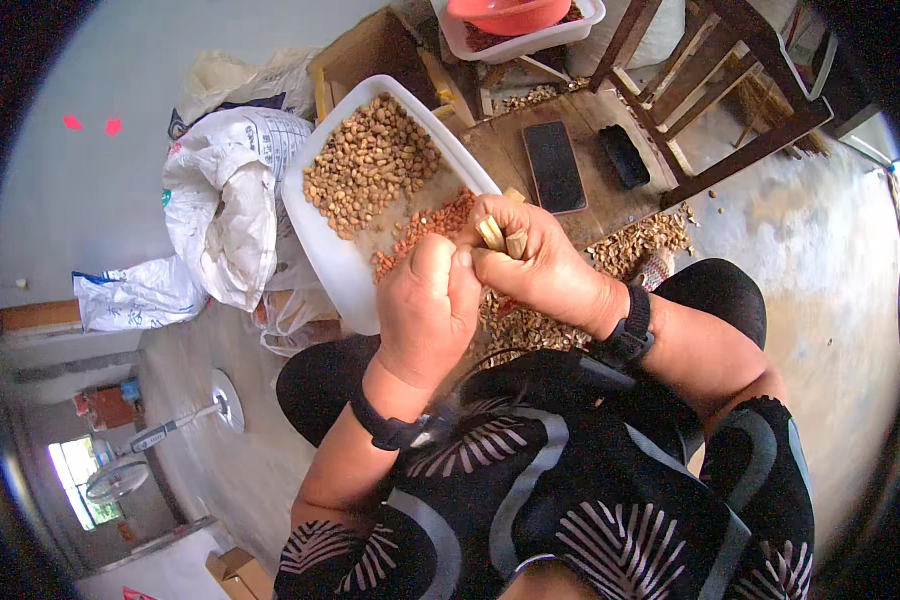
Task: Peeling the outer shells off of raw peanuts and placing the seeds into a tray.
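My two hands meet above the near right edge of a white plastic tub (345,290). My right hand (540,260) is closed around short pale wooden sticks (490,234), whose blunt ends poke out between the fingers. Against it my left hand (425,305) is also closed, thumb and fingertips pressed together; what they pinch, if anything, is hidden. Unshelled peanuts (375,150) fill the far left part of the tub. Reddish shelled peanut kernels (435,225) lie in its nearer part, partly behind my hands.
A wooden board (500,150) beyond the tub carries a phone (556,166) and a black tray (623,157). Broken shells (640,245) cover the floor below. A wooden chair (710,90) lies at the back right; white sacks (230,190) stand left. A pink basin (515,14) is at the far edge.
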{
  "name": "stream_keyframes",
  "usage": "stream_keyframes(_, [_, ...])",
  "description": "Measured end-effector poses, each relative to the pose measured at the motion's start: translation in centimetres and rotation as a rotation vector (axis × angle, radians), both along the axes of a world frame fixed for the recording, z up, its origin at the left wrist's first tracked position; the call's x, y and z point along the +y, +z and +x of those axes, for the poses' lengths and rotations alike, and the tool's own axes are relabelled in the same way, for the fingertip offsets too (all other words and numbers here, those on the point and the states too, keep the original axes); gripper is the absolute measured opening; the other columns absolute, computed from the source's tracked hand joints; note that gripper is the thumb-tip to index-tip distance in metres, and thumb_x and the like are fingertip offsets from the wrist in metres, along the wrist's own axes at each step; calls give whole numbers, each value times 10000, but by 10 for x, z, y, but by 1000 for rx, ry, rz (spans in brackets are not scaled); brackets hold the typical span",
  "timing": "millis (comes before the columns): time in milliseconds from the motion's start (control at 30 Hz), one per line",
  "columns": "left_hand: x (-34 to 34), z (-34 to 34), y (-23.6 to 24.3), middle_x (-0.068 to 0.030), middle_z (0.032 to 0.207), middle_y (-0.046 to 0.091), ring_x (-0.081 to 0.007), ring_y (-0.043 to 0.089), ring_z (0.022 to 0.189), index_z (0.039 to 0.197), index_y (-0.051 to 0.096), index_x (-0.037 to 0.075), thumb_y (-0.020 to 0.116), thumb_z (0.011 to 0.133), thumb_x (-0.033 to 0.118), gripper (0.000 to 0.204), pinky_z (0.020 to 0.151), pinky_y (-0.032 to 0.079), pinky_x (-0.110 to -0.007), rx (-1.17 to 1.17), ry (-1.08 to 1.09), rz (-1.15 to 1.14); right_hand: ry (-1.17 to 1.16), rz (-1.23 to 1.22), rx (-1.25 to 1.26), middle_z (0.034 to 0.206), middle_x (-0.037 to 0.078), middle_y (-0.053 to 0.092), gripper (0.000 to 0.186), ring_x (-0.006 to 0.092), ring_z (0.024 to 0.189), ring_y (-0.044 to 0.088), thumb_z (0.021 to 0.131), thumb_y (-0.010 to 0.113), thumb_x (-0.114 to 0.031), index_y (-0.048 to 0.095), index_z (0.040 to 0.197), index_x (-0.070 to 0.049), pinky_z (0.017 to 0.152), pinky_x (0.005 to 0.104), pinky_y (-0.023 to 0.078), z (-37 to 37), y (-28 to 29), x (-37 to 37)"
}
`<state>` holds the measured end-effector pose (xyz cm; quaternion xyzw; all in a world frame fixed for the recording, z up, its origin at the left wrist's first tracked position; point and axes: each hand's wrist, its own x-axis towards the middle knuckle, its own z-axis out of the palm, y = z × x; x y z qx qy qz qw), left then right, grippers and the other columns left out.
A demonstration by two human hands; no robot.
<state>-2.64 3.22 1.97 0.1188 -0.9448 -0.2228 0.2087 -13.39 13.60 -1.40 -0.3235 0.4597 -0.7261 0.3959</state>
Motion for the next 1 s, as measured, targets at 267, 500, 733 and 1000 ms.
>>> stream_keyframes(267, [3,-7,17,52,613,333,-63,306,509,736,401,98,418,983,238,285,458,259,-195,-50,48,964,64,-98,-224,801,-5,578,98,67,754,549,844,530,34,532,905,-42,639,224,456,-7,7,4])
stream_keyframes(500, [-8,-1,11,23,608,336,-79,339,521,762,417,84,442,983,308,316,457,295,-207,-51,-29,1579,90,-20,-155,802,3,599,82,66,740,555,926,557,-108,556,943,-28,624,229,457,-17,16,8])
stream_keyframes(733, [-4,0,5,21,613,348,-76,343,530,761,428,81,441,995,312,329,478,296,-211,1,-38,1252,96,-27,-96,799,18,611,135,86,709,576,942,562,-160,544,932,-27,624,228,464,-13,16,8])
stream_keyframes(1000, [5,-5,6,39,633,365,-43,327,522,749,437,105,453,991,290,305,467,280,-199,18,0,1077,110,-181,-210,785,61,611,52,148,701,636,895,511,0,490,942,5,649,279,533,-6,11,3])
